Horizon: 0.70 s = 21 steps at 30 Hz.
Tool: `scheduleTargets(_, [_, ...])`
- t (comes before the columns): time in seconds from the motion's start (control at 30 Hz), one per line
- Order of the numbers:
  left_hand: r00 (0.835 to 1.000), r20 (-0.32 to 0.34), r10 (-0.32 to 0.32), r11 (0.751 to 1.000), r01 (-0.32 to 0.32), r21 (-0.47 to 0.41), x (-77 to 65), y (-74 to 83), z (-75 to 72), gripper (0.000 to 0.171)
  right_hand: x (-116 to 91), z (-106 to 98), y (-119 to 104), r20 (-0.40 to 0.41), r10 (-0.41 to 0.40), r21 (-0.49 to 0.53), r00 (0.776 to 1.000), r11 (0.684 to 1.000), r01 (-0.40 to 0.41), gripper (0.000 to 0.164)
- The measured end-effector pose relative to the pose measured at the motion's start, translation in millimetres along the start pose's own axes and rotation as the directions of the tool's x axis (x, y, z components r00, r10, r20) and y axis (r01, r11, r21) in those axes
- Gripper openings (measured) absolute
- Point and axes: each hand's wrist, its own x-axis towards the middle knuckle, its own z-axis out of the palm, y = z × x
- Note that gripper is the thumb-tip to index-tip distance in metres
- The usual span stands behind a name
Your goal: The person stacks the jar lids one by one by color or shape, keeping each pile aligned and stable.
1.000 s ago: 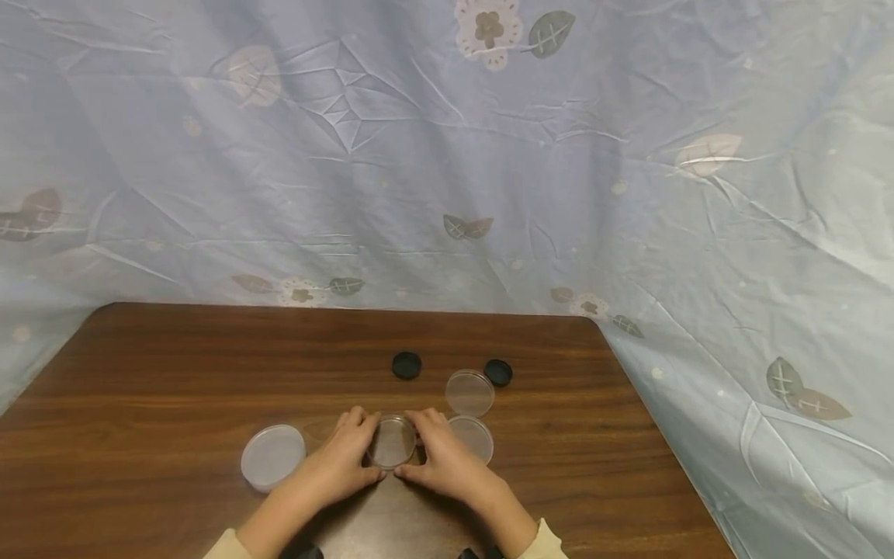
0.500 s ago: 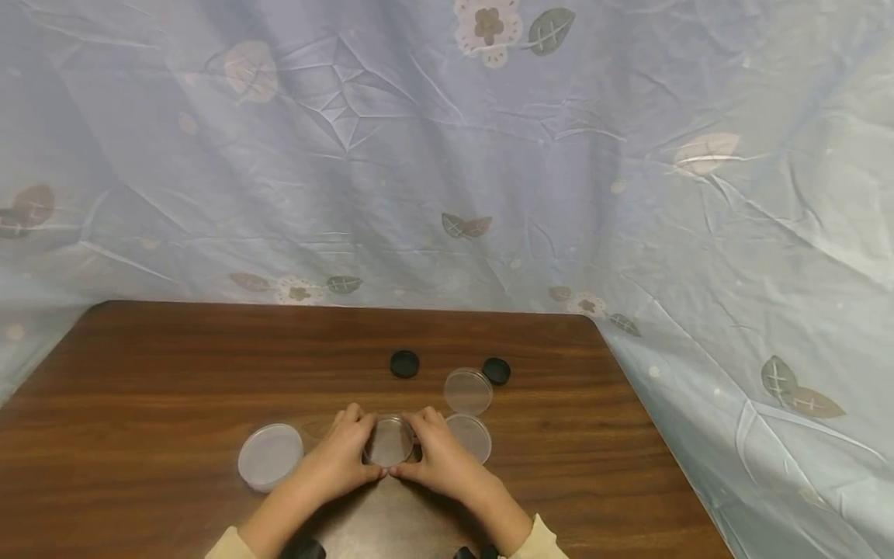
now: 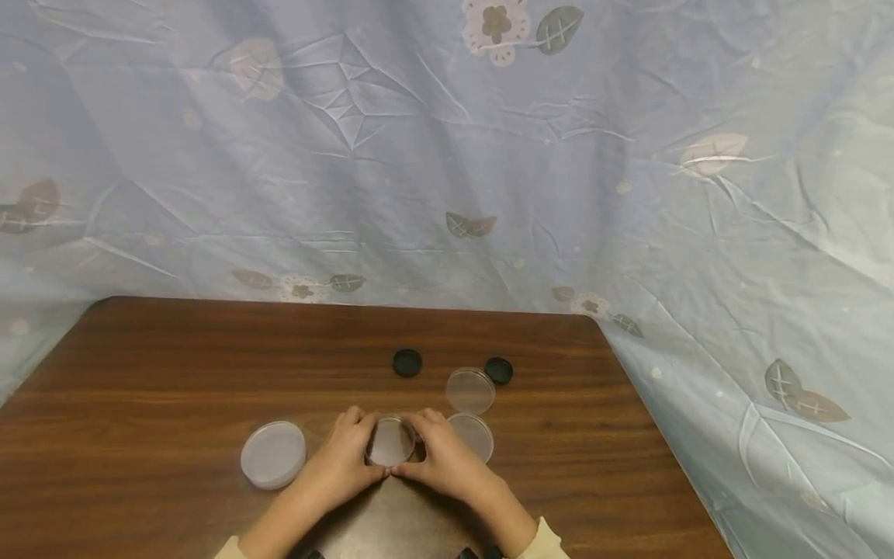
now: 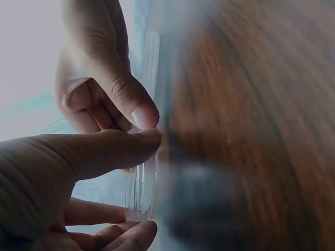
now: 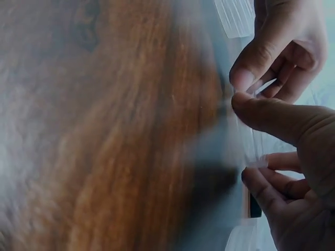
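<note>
A clear round petri dish (image 3: 391, 442) is held between both hands, low over the table or on it; I cannot tell which. My left hand (image 3: 346, 450) grips its left side, thumb at the near edge and fingers at the far side. On the right side my right hand (image 3: 445, 460) grips it in the same manner. Both thumb tips meet at the near rim. In the left wrist view the dish's ridged edge (image 4: 138, 193) shows between left thumb and fingers. The right wrist view shows the dish (image 5: 252, 144) partly covered by fingers.
Left of the hands lies a whitish round dish (image 3: 273, 455). Two clear dishes (image 3: 470, 390) lie to the right, one partly behind the right hand. Two black round caps (image 3: 407, 362) sit farther back. A patterned curtain (image 3: 391, 171) hangs behind the wooden table (image 3: 209, 357).
The thumb tips have come together at the dish's near edge; a small gap was between them before. The hands otherwise keep their hold, and the other items stay put.
</note>
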Motion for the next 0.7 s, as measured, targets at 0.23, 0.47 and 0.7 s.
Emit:
scheduleTargets(0.23, [0.997,-0.075,0.030,0.999,-0.031,-0.017,-8.1,4.6,-14.3,0.080,0.2,-8.8,-4.8,-0.018,-0.077,0.026,0.997,0.997,0.078,0.074])
scheduleTargets(0.47, [0.989,-0.111,0.099,0.995,-0.099,0.002,-19.7,2.8,-37.8,0.082,2.0,-21.9,-19.8,-0.013,-0.128,0.065,0.992,0.990,0.129,0.077])
scheduleTargets(0.7, [0.981,-0.129,0.144,0.989,-0.147,-0.010,-34.1,-10.6,-60.4,0.082,7.3,-23.3,-39.0,-0.006,-0.179,0.088,0.984,0.980,0.178,0.075])
